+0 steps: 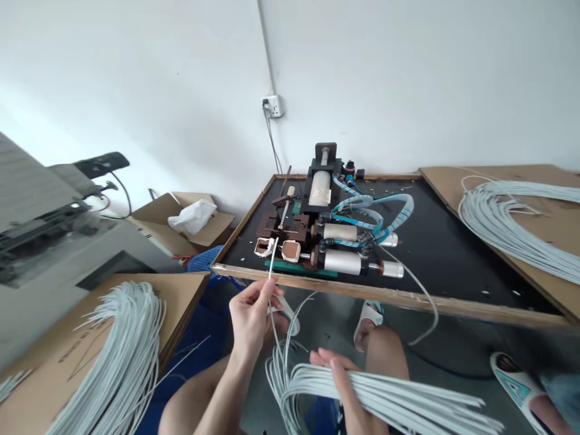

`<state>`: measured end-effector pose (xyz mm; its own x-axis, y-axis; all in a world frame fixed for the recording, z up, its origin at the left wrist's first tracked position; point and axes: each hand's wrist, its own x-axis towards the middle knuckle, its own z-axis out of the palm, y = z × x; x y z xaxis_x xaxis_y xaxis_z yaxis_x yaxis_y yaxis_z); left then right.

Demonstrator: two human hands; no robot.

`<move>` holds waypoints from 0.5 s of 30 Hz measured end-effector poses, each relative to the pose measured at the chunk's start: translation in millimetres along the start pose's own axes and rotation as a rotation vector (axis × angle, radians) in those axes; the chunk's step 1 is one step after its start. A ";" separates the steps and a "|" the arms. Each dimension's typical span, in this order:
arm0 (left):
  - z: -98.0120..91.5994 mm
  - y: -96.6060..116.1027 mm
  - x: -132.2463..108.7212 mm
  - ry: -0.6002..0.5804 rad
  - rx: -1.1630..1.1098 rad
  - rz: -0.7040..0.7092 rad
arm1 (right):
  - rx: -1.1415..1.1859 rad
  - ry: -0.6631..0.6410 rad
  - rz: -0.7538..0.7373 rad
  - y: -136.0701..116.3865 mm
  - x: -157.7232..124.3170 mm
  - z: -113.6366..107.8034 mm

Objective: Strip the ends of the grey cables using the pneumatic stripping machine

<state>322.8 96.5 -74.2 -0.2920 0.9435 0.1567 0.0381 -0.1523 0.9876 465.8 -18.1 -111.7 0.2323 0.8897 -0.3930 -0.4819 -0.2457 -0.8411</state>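
My left hand (251,314) pinches a single white cable (272,267) between thumb and fingers. The cable's tip points up between the two padded jaws (290,251) of a pneumatic machine (321,188); whether the jaws touch it I cannot tell. Lower right, the fingers of my right hand (347,386) are wrapped round a thick bundle of white cables (408,402). Its straight ends reach right, while the other side loops down below my left hand. Blue-striped air hoses (399,208) curve over the machine's silver cylinders (342,262).
The machine stands on a black tabletop (435,241) with a wooden rim. More cables (131,344) lie on cardboard at left, and a coil (498,223) rests on cardboard at right. Behind are an open carton (181,223) and a wall socket (272,106). Another person's foot (521,386) shows at lower right.
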 end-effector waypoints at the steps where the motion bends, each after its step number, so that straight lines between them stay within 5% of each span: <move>1: 0.8 0.2 5.0 0.018 0.006 0.006 | -0.003 0.003 0.011 -2.7 0.1 -1.9; 15: 14.5 -0.8 32.3 0.135 0.080 -0.035 | -0.008 0.020 -0.008 -9.7 4.6 -8.5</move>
<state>327.3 131.4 -69.8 -0.4197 0.8990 0.1250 0.0997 -0.0912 0.9908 478.7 -14.9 -108.5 0.2524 0.8839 -0.3938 -0.4737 -0.2420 -0.8468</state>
